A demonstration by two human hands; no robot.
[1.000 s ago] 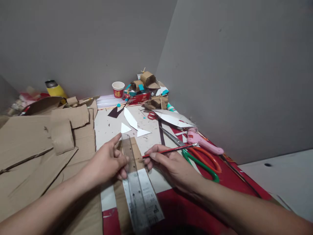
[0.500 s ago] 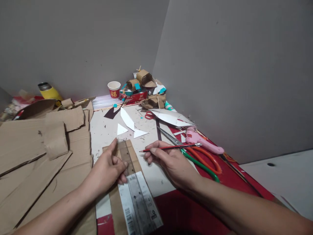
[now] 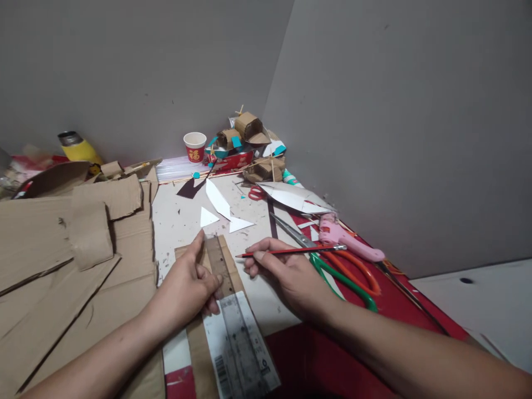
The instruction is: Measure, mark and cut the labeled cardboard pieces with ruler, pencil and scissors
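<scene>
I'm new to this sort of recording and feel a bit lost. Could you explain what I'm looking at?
There is no machine here: these are a person's two bare hands, seen by a camera worn on that person's head, looking forward and down. The left hand holds a clear ruler against a cardboard strip bearing a white label. The fingers of the right hand hold a pencil, its point near the strip's right edge. On the table, cut white paper lies ahead, large scissors and a pink glue gun to the right, and cardboard sheets to the left. A paper cup stands at the back.
</scene>
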